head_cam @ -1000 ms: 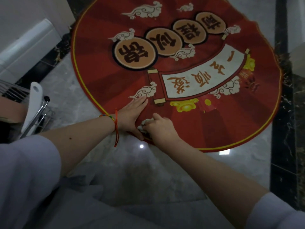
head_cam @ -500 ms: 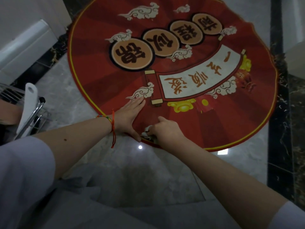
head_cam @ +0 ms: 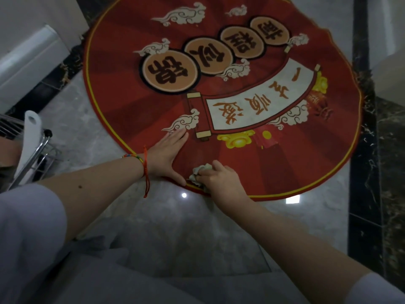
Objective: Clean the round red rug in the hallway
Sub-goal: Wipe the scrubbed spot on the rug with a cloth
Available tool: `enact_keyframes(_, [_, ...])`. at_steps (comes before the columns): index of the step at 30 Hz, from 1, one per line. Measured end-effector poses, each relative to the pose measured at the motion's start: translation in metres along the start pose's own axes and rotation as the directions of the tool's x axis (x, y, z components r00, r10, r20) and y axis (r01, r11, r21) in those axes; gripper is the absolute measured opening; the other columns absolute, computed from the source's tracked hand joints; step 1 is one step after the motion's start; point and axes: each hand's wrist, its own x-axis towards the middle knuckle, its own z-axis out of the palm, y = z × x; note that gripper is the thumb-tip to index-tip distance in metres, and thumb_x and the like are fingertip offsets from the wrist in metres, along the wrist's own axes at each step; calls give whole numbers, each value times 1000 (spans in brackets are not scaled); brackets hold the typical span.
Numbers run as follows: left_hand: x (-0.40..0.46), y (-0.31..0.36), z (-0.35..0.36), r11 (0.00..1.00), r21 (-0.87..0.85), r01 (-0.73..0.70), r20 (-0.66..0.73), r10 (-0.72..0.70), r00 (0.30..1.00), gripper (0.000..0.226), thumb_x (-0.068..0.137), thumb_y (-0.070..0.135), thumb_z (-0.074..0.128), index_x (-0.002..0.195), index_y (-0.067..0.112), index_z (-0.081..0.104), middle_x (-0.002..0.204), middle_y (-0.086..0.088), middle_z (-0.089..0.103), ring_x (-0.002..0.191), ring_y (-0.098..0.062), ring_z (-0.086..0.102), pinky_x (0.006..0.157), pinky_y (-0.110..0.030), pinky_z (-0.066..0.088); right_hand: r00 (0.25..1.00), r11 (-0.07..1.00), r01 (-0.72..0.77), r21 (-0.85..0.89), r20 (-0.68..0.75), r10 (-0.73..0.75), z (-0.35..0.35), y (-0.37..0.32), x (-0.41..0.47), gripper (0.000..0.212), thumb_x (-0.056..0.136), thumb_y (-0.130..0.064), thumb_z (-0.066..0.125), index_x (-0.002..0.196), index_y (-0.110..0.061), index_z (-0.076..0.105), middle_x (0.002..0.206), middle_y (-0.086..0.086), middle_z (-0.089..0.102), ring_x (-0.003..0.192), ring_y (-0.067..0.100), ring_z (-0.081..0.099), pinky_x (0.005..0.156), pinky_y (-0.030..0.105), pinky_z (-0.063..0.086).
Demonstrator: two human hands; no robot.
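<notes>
Marble floor (head_cam: 92, 132) carries the round red rug (head_cam: 285, 163), lying flat (printed with clouds, discs and a scroll). Left hand (head_cam: 166, 154) lies flat on the rug's near edge, fingers straight and together, palm pressing down. Right hand (head_cam: 221, 181), just beside it, is curled round a crumpled pale cloth (head_cam: 200, 172) held against the same edge. A wire rack (head_cam: 32, 150) stands well left of the rug.

This looks like a home hallway: polished grey marble floor tiles (head_cam: 105, 132) edged by a black veined marble border strip (head_cam: 363, 150), with a white baseboard (head_cam: 28, 62) along the wall. A decorative round red rug (head_cam: 295, 167) printed with clouds and a scroll lies on the floor, and a wire rack (head_cam: 13, 128) stands at the left.
</notes>
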Motion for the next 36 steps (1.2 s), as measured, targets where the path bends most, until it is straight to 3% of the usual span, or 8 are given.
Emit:
enact_keyframes(4, [3,-2,2,1000,-9,-5,-15,5,1000,159,28,103,30,150,9,-11,158,-8,-18,137,-6,-24,109,-21,-17,979,940,-195,278,112,170,-11,24,11,28,89,-32,59,116,-37,66,104,-1,58,94,17,50,71,25,42])
enact_keyframes(11, [3,-4,4,1000,-15,-11,-4,11,1000,157,30,102,34,150,12,-13,157,-5,-20,137,-5,-26,110,-22,-17,998,997,-58,55,-31,59,0,16,5,35,56,-19,87,88,-29,77,74,-12,66,68,20,55,51,20,36])
enact_keyframes(16, [4,-3,3,1000,-8,-11,-2,11,1000,156,31,101,35,150,12,-14,157,-4,-21,135,-3,-27,105,-16,-21,953,916,-302,263,116,281,-23,43,25,32,90,-24,56,119,-34,64,120,2,56,111,23,51,90,31,45])
enact_keyframes(21, [3,-4,5,1000,-22,-8,-5,8,1000,155,32,101,36,150,12,-13,157,-4,-20,137,-5,-26,108,-20,-19,983,983,-183,0,-22,183,-18,29,23,30,73,-21,80,101,-29,74,97,-1,68,91,27,59,62,29,49])
enact_keyframes(24, [4,-5,5,1000,-18,-12,-15,11,1000,156,31,103,34,150,12,-12,157,-5,-20,140,-8,-24,112,-23,-16,931,945,-319,69,209,299,-30,43,38,30,90,-31,59,120,-34,63,121,2,55,113,24,49,88,31,48])
enact_keyframes(26, [4,-5,6,1000,-18,-11,-23,10,1000,156,31,102,33,150,12,-12,157,-5,-20,141,-9,-23,113,-24,-15,908,921,-383,71,214,362,-36,52,51,32,90,-29,56,121,-34,62,129,2,53,122,24,46,95,32,46])
enact_keyframes(31, [2,-2,4,1000,-14,-11,-16,11,1000,150,40,88,57,150,11,-12,158,-6,-19,138,-6,-24,111,-22,-17,957,965,-248,-84,133,257,-27,40,41,49,96,-17,48,141,-34,40,143,-6,45,126,25,35,84,32,42])
enact_keyframes(36, [2,-2,3,1000,-5,-13,-26,13,1000,149,45,83,66,150,9,-11,158,-8,-18,141,-10,-22,111,-22,-17,938,941,-330,-72,82,336,-36,31,59,31,98,-28,46,127,-24,57,116,-2,62,117,20,42,67,29,36])
